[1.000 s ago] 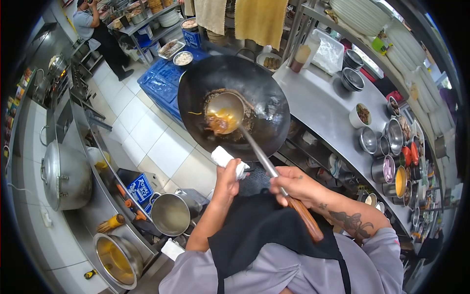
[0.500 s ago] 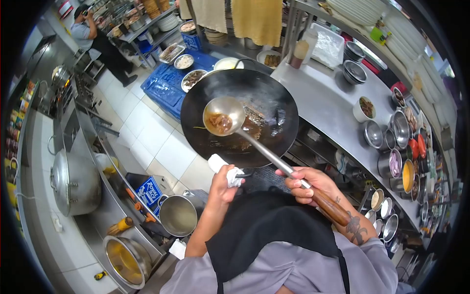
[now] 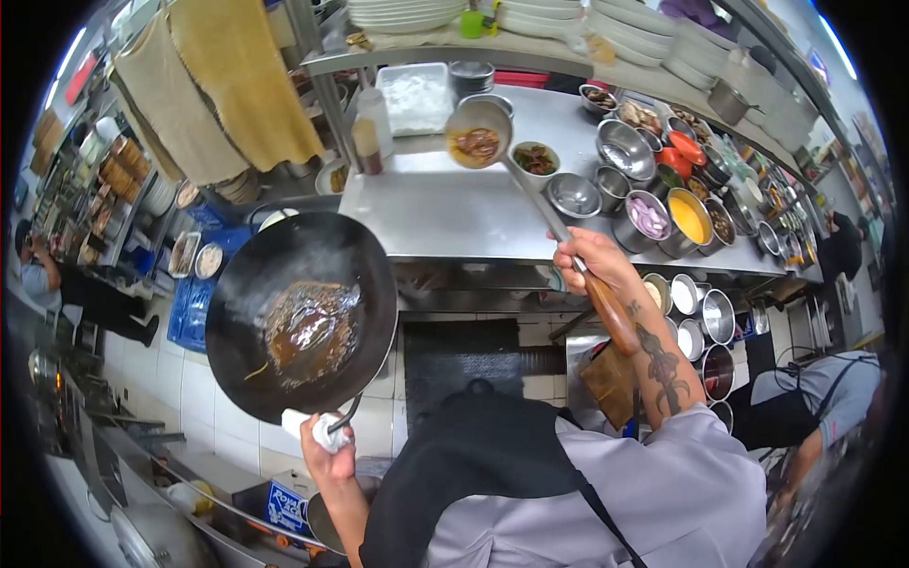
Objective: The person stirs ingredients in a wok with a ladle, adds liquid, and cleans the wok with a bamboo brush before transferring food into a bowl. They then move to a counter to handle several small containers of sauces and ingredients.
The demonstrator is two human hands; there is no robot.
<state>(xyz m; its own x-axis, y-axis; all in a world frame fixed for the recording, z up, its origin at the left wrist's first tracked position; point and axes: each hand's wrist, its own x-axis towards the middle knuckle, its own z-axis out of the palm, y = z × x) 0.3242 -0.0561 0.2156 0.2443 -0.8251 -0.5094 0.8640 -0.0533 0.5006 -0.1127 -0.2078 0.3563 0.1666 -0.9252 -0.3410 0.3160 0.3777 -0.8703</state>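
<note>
The grip of the wok (image 3: 232, 327) is covered by a white cloth (image 3: 299, 428) and the left hand (image 3: 331, 461), and its floor is hidden under brown sauce (image 3: 317, 327). Above and right of the wok, part of a metal bowl (image 3: 508, 106) is masked by the ladle (image 3: 549, 216), whose contents cannot be identified; the ladle's handle is partly covered by the right hand (image 3: 595, 257). Below the wok, a pot (image 3: 325, 526) is largely blocked by the left forearm (image 3: 348, 511). Below and left of the wok, a lidded pot (image 3: 163, 538) is cut off by the lower edge. Far right of the wok, a co-worker's hand (image 3: 781, 500) is blurred.
</note>
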